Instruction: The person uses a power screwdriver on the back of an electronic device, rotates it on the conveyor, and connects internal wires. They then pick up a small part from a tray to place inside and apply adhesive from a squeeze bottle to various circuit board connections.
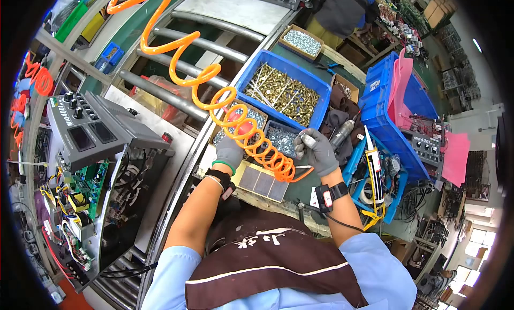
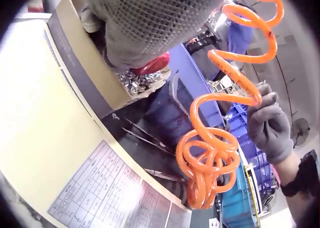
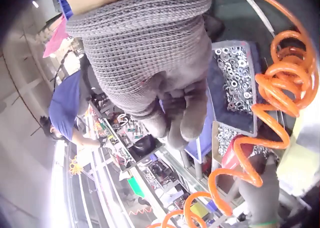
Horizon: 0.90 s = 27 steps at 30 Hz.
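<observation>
"mig400i" — printed on the grey control panel (image 1: 85, 125)
a red object (image 1: 245, 129) lies against the left hand (image 1: 229, 151), over a carton (image 2: 85, 60) — whether gripped, i cannot tell; the right hand (image 1: 319, 153), farther right, curls its fingers, contents unclear.

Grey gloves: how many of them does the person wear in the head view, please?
2: one glove is on the left hand, the other on the right hand. Neither is hidden.

A white-striped brown apron (image 1: 267, 245) covers a blue shirt (image 1: 377, 264); the gloves (image 1: 322, 155) are grey.
</observation>
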Available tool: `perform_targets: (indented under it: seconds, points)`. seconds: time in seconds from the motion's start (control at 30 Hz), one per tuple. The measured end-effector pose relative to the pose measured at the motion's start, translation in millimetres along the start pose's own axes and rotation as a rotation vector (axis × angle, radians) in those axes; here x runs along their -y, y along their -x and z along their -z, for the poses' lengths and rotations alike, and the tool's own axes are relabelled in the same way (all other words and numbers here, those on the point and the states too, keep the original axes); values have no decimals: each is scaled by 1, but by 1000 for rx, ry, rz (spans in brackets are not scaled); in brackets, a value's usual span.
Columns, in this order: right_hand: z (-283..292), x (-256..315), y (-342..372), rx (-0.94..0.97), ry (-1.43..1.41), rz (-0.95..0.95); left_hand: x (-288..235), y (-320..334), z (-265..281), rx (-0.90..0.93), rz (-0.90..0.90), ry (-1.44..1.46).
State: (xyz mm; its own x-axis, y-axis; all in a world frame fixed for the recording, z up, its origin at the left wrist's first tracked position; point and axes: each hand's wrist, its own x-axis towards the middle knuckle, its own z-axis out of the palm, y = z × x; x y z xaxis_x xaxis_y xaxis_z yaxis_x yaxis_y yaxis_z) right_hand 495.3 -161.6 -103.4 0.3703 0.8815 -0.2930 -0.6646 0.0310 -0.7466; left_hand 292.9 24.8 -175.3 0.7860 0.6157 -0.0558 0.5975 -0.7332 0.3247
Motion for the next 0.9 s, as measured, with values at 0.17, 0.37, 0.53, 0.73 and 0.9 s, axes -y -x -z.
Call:
perform_targets:
  seconds: [0.17,0.37,0.53,0.73,0.9]
  points:
    - [1,5,0,-227,338,-13,12,0,-14,11,-31,32]
    - [6,2,0,-350,392,-12,13,3,1,-60,60,197]
    - [0,11,14,-233,234,70,26,26,47,103,421,1617]
    - [-64,24,31,-42,186,94,37,108,103,-28,166,2540]
    - [-186,-2,36,169,375,47,56,178,153,-207,-1,2456]
